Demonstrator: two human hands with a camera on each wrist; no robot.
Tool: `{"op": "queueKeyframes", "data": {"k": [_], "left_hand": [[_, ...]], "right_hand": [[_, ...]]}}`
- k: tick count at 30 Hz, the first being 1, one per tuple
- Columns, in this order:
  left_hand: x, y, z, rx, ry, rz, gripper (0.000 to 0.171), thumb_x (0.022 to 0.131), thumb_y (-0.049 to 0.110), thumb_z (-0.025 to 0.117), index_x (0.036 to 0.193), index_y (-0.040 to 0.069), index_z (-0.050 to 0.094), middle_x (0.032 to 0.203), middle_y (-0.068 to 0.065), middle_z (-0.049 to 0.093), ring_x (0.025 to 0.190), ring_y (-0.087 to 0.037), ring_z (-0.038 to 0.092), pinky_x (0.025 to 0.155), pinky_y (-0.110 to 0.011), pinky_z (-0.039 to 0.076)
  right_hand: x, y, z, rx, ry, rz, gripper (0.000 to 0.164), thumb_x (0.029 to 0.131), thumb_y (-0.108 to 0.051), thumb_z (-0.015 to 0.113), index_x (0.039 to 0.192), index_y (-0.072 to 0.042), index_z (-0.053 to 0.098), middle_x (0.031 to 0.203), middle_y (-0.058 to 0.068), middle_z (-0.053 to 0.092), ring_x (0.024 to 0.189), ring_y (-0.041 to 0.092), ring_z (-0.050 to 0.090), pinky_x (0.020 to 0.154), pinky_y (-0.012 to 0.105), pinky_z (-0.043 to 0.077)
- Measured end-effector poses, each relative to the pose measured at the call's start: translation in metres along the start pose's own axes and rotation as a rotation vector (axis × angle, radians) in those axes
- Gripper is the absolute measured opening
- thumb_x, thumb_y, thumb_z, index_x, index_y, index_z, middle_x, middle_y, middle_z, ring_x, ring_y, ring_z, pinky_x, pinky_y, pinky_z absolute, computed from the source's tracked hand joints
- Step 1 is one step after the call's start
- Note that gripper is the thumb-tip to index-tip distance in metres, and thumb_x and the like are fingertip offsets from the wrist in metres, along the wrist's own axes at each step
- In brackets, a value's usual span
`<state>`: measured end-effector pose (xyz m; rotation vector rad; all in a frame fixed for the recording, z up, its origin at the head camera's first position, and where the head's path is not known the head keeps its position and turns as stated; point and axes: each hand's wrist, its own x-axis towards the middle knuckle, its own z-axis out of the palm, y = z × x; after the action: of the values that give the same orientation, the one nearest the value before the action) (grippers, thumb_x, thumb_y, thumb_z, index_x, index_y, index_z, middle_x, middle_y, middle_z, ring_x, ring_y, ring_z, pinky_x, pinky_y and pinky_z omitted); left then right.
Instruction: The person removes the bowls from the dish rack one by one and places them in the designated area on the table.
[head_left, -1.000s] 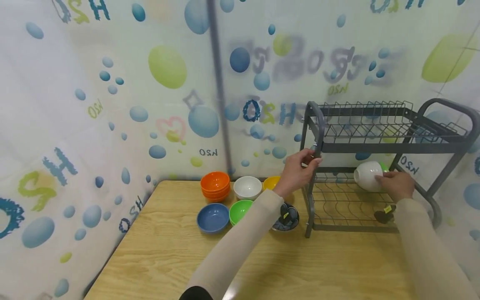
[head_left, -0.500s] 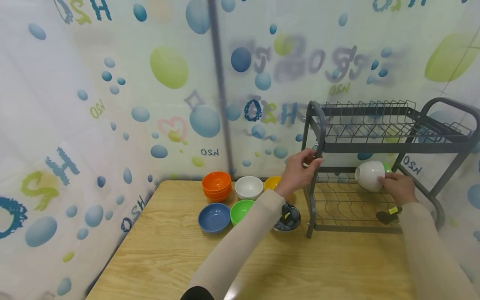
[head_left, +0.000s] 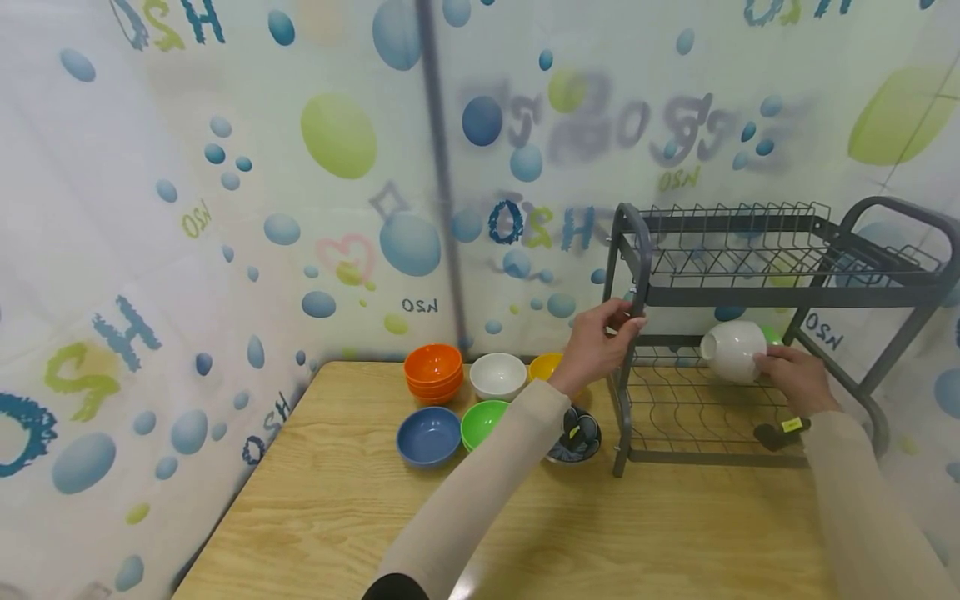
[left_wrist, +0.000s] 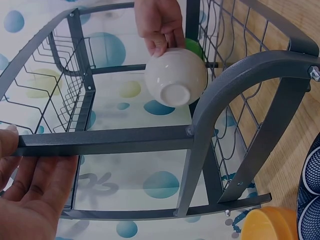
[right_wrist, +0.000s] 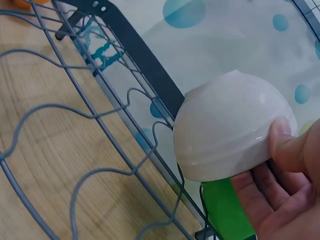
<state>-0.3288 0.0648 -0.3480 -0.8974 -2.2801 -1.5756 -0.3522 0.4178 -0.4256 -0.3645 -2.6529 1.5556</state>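
Note:
My right hand pinches a white bowl at its rim, over the lower tier of the grey dish rack. The bowl is tipped sideways, its foot facing left. Behind it, partly hidden, a green bowl stands against the wires in the right wrist view. My left hand grips the rack's left side; in the left wrist view the thumb lies above the side bar and the fingers below it.
Left of the rack on the wooden table are stacked orange bowls, a white bowl, a yellow bowl, a blue bowl, a green bowl and a dark patterned bowl. A patterned curtain hangs behind.
The white bowl in my right hand has shifted slightly left, away from the green bowl in the rack. My left hand has stayed on the rack.

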Motion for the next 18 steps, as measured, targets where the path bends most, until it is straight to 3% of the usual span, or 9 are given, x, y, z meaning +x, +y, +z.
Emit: {"op": "queueKeyframes", "data": {"k": [4, 7, 10, 12, 15, 18], "left_hand": [[0.0, -0.001, 0.0, -0.006, 0.0, 0.015, 0.025, 0.106, 0.024, 0.059, 0.122, 0.007, 0.067, 0.102, -0.01, 0.074, 0.084, -0.017, 0.067, 0.071, -0.012, 0.054], [0.0, -0.002, 0.001, -0.013, -0.003, 0.026, 0.024, 0.106, 0.024, 0.059, 0.121, 0.008, 0.067, 0.101, -0.01, 0.074, 0.084, -0.017, 0.068, 0.071, -0.012, 0.054], [-0.001, -0.002, 0.001, -0.016, 0.002, 0.029, 0.022, 0.106, 0.023, 0.059, 0.12, 0.008, 0.067, 0.1, -0.009, 0.074, 0.082, -0.015, 0.067, 0.071, -0.012, 0.055], [-0.001, -0.002, 0.001, -0.015, 0.008, 0.029, 0.022, 0.106, 0.023, 0.059, 0.119, 0.008, 0.067, 0.101, -0.01, 0.074, 0.082, -0.015, 0.068, 0.071, -0.012, 0.055], [-0.001, -0.002, 0.001, -0.007, 0.013, 0.028, 0.022, 0.106, 0.023, 0.059, 0.119, 0.008, 0.067, 0.102, -0.01, 0.074, 0.083, -0.013, 0.067, 0.072, -0.012, 0.055], [-0.002, -0.002, 0.0, -0.001, 0.013, 0.024, 0.022, 0.106, 0.023, 0.059, 0.119, 0.008, 0.067, 0.102, -0.01, 0.074, 0.082, -0.009, 0.066, 0.071, -0.011, 0.054]], "right_hand": [[-0.006, -0.005, 0.004, -0.001, -0.02, -0.025, 0.073, 0.106, -0.04, 0.044, 0.156, 0.01, 0.025, 0.158, 0.038, 0.028, 0.139, 0.055, 0.033, 0.113, 0.073, 0.03], [-0.011, -0.008, 0.008, -0.043, -0.009, -0.068, 0.068, 0.107, -0.036, 0.046, 0.154, 0.01, 0.031, 0.153, 0.038, 0.037, 0.133, 0.051, 0.041, 0.108, 0.067, 0.041], [-0.016, -0.013, 0.012, -0.104, 0.0, -0.13, 0.062, 0.107, -0.031, 0.048, 0.15, 0.012, 0.037, 0.149, 0.04, 0.042, 0.125, 0.047, 0.05, 0.093, 0.048, 0.052], [-0.019, -0.016, 0.014, -0.148, 0.006, -0.171, 0.059, 0.107, -0.029, 0.048, 0.146, 0.014, 0.04, 0.146, 0.041, 0.045, 0.12, 0.044, 0.053, 0.082, 0.034, 0.051], [-0.024, -0.021, 0.017, -0.189, 0.016, -0.219, 0.055, 0.107, -0.027, 0.048, 0.143, 0.015, 0.043, 0.143, 0.042, 0.048, 0.117, 0.044, 0.056, 0.072, 0.023, 0.047], [-0.03, -0.027, 0.022, -0.201, 0.042, -0.236, 0.051, 0.107, -0.024, 0.049, 0.141, 0.013, 0.046, 0.141, 0.041, 0.05, 0.118, 0.048, 0.056, 0.068, 0.021, 0.049]]}}
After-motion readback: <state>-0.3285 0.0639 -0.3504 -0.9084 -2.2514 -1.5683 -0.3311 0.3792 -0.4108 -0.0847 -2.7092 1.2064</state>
